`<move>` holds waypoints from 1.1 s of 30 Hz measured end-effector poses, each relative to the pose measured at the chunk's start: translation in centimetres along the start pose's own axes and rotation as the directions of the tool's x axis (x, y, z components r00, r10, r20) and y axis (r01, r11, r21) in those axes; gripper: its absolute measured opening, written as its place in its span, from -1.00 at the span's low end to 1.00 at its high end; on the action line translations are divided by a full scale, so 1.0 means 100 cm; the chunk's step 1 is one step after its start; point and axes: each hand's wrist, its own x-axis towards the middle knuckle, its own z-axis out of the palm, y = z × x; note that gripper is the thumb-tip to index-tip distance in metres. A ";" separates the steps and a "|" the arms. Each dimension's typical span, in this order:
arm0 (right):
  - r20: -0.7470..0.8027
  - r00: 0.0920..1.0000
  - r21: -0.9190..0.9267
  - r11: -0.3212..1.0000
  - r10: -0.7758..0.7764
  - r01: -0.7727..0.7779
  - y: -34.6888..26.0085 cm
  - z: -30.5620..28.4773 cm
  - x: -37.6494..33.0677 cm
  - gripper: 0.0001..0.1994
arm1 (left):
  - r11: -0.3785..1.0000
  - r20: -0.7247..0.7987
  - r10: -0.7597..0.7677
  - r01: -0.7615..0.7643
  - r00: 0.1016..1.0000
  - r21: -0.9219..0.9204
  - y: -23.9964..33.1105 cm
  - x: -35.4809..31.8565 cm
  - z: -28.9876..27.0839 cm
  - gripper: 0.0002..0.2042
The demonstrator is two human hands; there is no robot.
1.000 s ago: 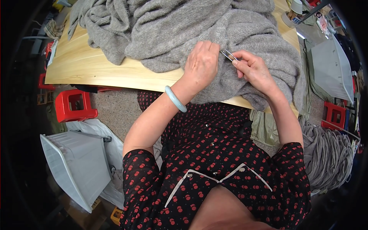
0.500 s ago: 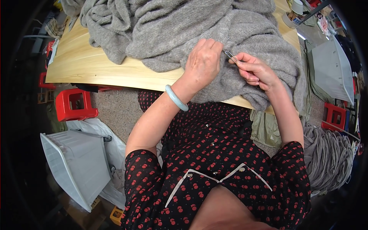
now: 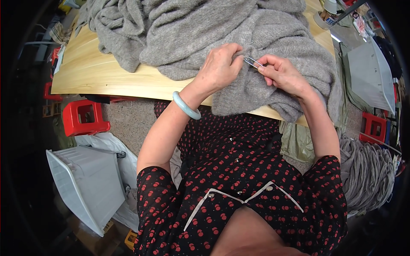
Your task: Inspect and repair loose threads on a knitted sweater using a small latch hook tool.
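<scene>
Garment workshop — knitwear heaps (image 3: 205, 25), plastic bins (image 3: 85, 187), worktable (image 3: 102, 77).

Wooden table (image 3: 106, 77) — grey knitwear (image 3: 205, 25) heaped

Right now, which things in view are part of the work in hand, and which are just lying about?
In use: grey knitted garment, left hand pinching it, small metal snips in the right hand, wooden table.

Lying about: red stools, grey plastic bin, grey yarn bundle, tape roll.

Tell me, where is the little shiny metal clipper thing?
In the head view, the small metal thread snips sit upper centre, pinched in the right hand just beside the left hand, over the grey knitted garment on the wooden table.
</scene>
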 end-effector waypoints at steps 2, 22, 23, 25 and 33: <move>-0.042 0.996 -0.104 0.992 -0.075 0.070 -0.005 0.003 -0.002 -0.86 | 0.999 -0.043 0.046 -0.044 0.998 0.026 0.005 0.003 -0.002 -0.87; -0.303 0.784 -0.740 0.652 -0.542 0.164 0.001 0.024 -0.008 -0.88 | 0.967 -0.074 -0.252 0.254 0.965 0.022 0.003 0.016 0.006 -0.84; -0.303 0.772 -0.774 0.616 -0.559 0.143 0.002 0.024 -0.008 -0.88 | 0.967 -0.073 -0.252 0.254 0.965 0.022 0.002 0.016 0.008 -0.84; -0.304 0.745 -0.800 0.584 -0.594 0.139 0.008 0.025 -0.005 -0.88 | 0.961 -0.103 -0.273 0.276 0.956 0.014 -0.001 0.016 0.011 -0.84; -0.321 0.667 -0.842 0.525 -0.672 0.123 0.017 0.028 -0.001 -0.86 | 0.957 -0.107 -0.287 0.280 0.952 -0.074 -0.002 0.019 0.013 -0.86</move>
